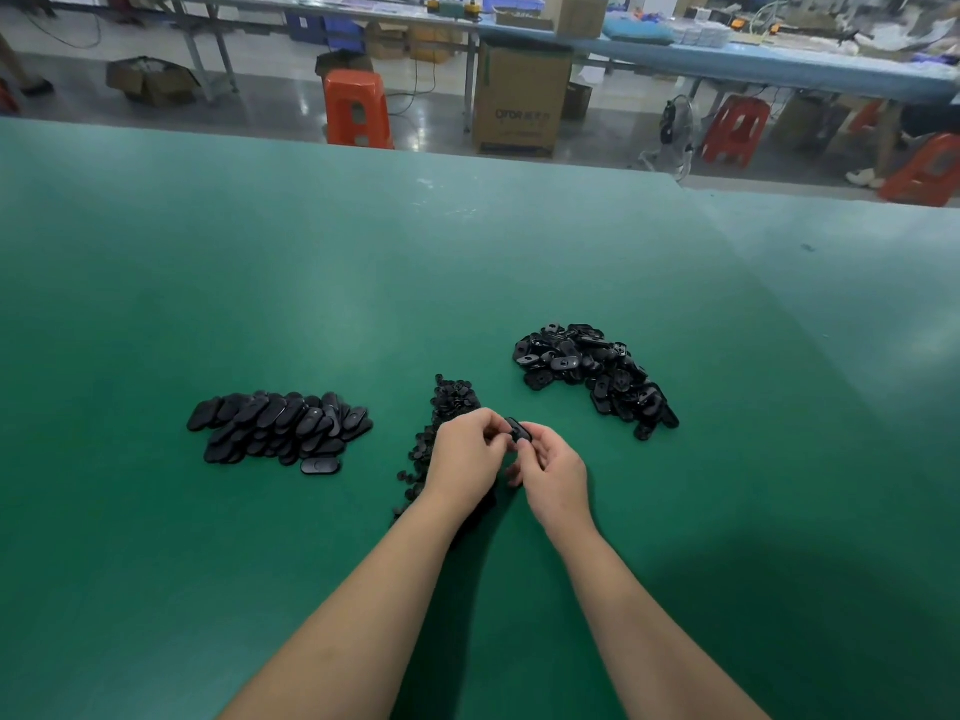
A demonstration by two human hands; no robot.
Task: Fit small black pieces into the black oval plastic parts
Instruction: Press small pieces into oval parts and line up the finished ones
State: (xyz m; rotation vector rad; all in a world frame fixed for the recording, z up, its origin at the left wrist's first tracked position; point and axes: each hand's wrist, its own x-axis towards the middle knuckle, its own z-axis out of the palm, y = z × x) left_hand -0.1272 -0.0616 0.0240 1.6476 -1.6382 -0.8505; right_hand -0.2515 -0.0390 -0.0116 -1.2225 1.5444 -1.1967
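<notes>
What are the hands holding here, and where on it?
One black oval plastic part, pinched between the left hand and right hand, fingertips on its near end. Any small piece in the fingers is hidden.

Green table point(260, 283), black oval parts point(280, 428) — 2 heaps, black small pieces point(452, 397), orange stools point(357, 109)

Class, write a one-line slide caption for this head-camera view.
Both hands hold one black oval part over a green table, between three piles of black parts.
</notes>
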